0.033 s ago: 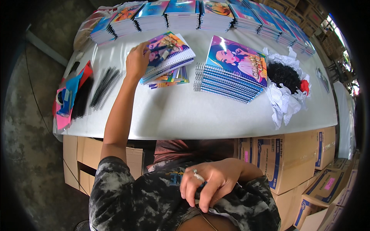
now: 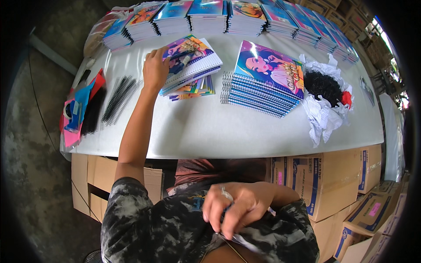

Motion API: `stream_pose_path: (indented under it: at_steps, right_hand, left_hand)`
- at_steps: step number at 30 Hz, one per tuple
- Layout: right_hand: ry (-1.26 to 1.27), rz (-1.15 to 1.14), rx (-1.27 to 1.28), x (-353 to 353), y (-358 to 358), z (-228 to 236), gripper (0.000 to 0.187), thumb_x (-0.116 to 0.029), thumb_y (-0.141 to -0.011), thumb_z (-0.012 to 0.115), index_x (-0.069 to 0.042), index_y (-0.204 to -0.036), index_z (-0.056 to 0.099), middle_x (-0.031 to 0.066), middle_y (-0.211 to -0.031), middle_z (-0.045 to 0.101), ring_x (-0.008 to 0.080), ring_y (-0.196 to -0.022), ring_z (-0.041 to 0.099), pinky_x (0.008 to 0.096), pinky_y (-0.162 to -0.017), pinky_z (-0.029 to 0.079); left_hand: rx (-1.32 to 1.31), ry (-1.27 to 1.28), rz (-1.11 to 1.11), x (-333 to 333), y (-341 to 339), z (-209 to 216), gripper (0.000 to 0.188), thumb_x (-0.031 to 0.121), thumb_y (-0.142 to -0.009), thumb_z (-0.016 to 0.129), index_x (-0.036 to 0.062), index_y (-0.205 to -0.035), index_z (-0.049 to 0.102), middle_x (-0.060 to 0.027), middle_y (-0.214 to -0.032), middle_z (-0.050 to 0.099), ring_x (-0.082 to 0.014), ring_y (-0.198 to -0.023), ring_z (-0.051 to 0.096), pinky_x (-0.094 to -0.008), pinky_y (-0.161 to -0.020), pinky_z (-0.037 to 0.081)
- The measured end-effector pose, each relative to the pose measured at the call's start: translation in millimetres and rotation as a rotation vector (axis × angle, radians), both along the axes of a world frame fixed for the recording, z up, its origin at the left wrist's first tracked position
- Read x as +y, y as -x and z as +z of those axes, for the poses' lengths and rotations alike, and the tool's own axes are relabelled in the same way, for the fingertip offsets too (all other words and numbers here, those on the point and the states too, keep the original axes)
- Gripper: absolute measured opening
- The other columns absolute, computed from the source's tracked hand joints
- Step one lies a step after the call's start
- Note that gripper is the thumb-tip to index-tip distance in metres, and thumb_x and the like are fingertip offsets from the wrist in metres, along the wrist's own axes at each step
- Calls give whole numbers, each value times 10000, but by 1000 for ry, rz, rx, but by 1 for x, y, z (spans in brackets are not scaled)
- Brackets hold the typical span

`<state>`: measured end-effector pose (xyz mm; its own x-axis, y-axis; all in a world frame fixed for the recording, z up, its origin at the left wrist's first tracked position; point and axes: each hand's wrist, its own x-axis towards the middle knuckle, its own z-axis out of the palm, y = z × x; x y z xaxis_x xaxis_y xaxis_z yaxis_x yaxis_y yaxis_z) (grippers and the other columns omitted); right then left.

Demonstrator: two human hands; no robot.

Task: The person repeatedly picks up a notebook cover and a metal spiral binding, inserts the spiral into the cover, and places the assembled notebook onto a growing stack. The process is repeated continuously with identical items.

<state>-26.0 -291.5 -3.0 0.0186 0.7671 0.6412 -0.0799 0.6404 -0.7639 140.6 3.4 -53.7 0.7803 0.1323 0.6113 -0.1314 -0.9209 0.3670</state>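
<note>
Beside the loose coils [image 2: 119, 100], the L hand [image 2: 155, 70] sits w/ fingers bent at the left edge of the L notebook stack [image 2: 193, 72], grip can't be told; step looks like a brief pause in handling the notebooks, & next move prob. calls for a steady hold there. Farther R & nearer the body, the R hand [image 2: 239, 208] has fingertips drawn in by a thin cord [image 2: 232, 247] at the shirt [image 2: 131, 215], hold unclear, while the coiled stack [image 2: 267, 83] sits untouched. Vs. earlier frame, R hand's shifted slightly L; stacks & coils match.
</note>
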Motion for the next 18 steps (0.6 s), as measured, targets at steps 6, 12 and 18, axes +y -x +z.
stream_pose_path:
  at_steps: [6, 12, 18]
  right_hand:
    - [131, -170, -25, 5, 5, -12, 128, -145, -746, 703, -110, -847, 633, 13, -961, 549, 223, -956, 514, 417, -933, 383]
    - [224, -458, 39, 4, 0, -31, 91, -106, -759, 700, -61, -812, 642, 24, -878, 603, 188, -889, 566, 342, -886, 435]
    - [309, -567, 152, 3, -14, -37, 136, -67, -790, 662, -46, -918, 621, 47, -923, 618, 167, -927, 564, 282, -826, 436]
  left_hand:
    - [263, -218, -7, -15, 48, -9, 308, 138, -765, 632, 99, -1070, 608, -165, -1148, 554, -321, -1001, 545, -406, -830, 431]
    - [261, -57, -49, -21, 74, -4, 278, 159, -731, 673, 103, -1003, 660, -124, -962, 645, -277, -891, 618, -347, -756, 479]
    - [118, 547, -283, 3, 58, 43, 219, 71, -775, 678, -6, -977, 650, -37, -878, 651, -79, -769, 562, -208, -714, 445]
